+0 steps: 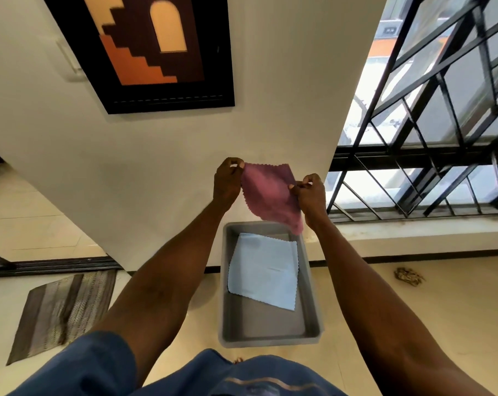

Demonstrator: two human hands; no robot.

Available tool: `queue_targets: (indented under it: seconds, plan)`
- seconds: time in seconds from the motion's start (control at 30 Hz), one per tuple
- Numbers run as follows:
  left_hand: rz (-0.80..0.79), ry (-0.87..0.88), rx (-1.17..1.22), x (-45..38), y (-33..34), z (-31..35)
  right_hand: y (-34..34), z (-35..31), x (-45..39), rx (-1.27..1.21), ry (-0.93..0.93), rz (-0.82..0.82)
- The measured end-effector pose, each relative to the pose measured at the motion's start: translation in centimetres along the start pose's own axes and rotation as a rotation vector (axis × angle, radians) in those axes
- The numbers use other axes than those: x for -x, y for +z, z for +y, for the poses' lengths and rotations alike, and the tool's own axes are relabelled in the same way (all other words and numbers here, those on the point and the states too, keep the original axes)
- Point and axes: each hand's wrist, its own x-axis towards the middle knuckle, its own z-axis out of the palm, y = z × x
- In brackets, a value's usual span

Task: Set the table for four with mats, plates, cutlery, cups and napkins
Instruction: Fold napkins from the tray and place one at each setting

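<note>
Overhead, left hand (228, 178) and right hand (309, 192) are each pinching a corner of a pink napkin (267, 192), hanging above a grey tray (310, 284) holding a pale blue napkin (263, 271).

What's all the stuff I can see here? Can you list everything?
Pink napkin: one, held up over the bin.
Blue napkin: one, pale, lying in the bin.
Bin: one, grey, on the floor.
Rug: one, striped brown, floor at left.
Picture: one, dark frame, orange stairs, on the wall.
Window grille: one, black, at right.
Left hand: pinches the pink napkin's corner.
Right hand: pinches its other edge.
</note>
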Motion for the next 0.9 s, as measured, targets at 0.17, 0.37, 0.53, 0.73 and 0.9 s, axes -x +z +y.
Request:
queue_targets:
  seconds: [0.17,0.37,0.53,0.73,0.9]
  plan:
    - [0.048,0.039,0.064,-1.1,0.8,2.2,-0.4,-2.1,-0.4,-0.127,0.009,-0.282]
    - [0.061,-0.066,0.164,-2.7,0.9,5.0,-0.4,-5.2,-1.2,-0.293,-0.006,-0.4]
    - [-0.205,-0.249,0.448,-2.2,0.3,5.8,-0.1,-7.5,-1.8,-0.488,-0.07,-0.316]
    - [-0.571,-0.361,0.54,0.5,1.5,2.2,-0.5,-8.1,-2.1,-0.593,-0.053,-0.354]
    - [-0.612,-0.374,0.54,1.5,3.3,1.2,-1.8,-8.2,-1.7,-0.595,-0.044,-0.367]
